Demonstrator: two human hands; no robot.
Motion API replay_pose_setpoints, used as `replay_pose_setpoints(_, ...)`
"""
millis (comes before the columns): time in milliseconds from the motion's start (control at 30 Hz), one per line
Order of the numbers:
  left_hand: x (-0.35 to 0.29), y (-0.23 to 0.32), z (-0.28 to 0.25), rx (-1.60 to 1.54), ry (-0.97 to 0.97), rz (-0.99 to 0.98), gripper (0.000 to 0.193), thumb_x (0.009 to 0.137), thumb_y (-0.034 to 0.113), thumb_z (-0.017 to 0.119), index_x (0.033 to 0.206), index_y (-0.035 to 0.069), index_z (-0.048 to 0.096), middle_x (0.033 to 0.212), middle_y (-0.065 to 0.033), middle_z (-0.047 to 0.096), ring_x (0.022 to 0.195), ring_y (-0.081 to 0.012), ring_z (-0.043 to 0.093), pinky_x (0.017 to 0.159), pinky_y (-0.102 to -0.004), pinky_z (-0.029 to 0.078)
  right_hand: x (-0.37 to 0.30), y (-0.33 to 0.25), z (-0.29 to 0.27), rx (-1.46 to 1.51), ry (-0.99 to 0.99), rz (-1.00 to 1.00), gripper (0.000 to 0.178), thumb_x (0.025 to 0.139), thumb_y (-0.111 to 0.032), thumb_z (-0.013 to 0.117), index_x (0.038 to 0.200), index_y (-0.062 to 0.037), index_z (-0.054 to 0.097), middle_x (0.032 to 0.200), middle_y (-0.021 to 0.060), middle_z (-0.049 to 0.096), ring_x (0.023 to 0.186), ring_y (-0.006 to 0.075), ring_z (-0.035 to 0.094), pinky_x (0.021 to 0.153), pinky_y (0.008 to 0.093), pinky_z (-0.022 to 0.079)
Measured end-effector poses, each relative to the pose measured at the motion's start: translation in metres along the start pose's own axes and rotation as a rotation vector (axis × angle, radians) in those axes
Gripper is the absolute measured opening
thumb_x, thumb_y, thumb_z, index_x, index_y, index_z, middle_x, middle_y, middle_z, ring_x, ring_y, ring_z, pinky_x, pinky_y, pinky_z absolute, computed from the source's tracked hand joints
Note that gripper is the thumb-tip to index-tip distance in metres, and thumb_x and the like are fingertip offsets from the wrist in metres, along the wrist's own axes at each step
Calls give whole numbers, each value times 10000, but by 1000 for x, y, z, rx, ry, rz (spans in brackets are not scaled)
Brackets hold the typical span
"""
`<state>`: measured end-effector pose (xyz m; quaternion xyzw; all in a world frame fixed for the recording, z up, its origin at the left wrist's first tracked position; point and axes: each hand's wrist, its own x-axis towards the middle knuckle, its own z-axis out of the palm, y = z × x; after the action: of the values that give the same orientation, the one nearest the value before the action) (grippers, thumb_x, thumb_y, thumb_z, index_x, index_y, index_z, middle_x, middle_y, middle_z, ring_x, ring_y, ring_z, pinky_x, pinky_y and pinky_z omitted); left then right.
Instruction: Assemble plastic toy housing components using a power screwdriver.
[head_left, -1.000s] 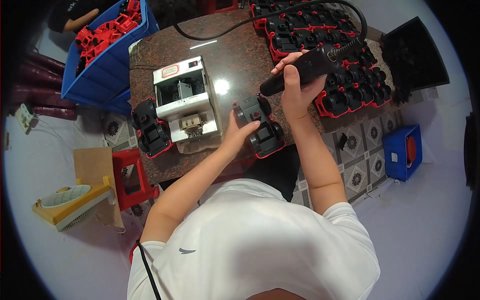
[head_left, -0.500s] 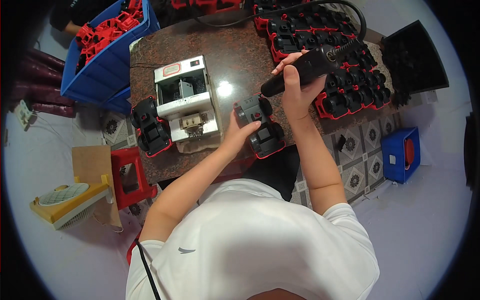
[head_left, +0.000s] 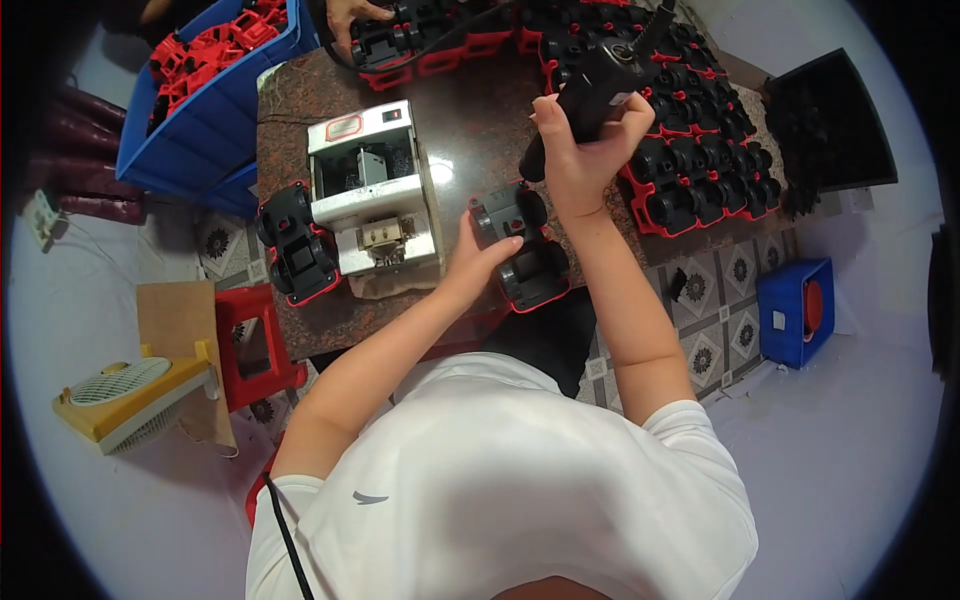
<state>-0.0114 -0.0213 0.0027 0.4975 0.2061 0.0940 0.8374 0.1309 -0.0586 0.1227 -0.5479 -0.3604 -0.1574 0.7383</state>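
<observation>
My left hand [head_left: 476, 262] holds part [head_left: 532, 264], thumb on top; right hand [head_left: 590, 170] grips tool [head_left: 590, 92] near part's far end; maybe screwing, next push needs part steady

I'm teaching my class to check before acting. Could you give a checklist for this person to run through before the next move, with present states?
1. Left hand holding the black-and-red part: ok, thumb on top.
2. Right hand gripping the black tool: ok.
3. Tool touching the part: cannot tell, contact is unclear.
4. Part apart from the metal machine: ok, a gap shows.
5. Other person's hand away from the tool: ok, it's at the table's far side.
</observation>
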Motion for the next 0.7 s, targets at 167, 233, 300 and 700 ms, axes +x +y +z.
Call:
replay_pose_setpoints(167, -1, 0, 0, -4, -10, 11, 727, 776, 151, 701, 1337, 19, 258, 1219, -111, 468, 1131, -199, 470, 987, -342, 371, -6, 0, -2, 31, 18, -22, 619, 708, -24, 781, 1095, -46, 298, 963, 75, 496, 734, 106, 585, 641, 236, 509)
replay_pose_setpoints(233, 0, -1, 0, -9, -10, 13, 726, 776, 150, 699, 1337, 17, 258, 1221, -111, 466, 1135, -199, 466, 990, -342, 367, -8, -1, -2, 62, -26, -72, 609, 724, 10, 746, 1132, -43, 298, 968, 92, 525, 751, 110, 592, 639, 240, 509)
replay_pose_setpoints(300, 0, -4, 0, 12, 4, 34, 661, 786, 156, 685, 1312, 47, 299, 1176, -89, 486, 1087, -185, 480, 961, -332, 385, -8, -6, 2, 93, -41, -85, 613, 732, 32, 725, 1162, -42, 296, 969, 98, 539, 749, 113, 593, 636, 243, 509)
replay_pose_setpoints(700, -2, 2, 1, -23, -11, 8, 748, 773, 161, 702, 1344, 13, 243, 1238, -114, 453, 1151, -202, 459, 1008, -351, 356, -4, -12, 2, 124, -42, -43, 540, 787, 35, 685, 1156, -48, 300, 1018, 169, 579, 739, 154, 613, 650, 261, 531)
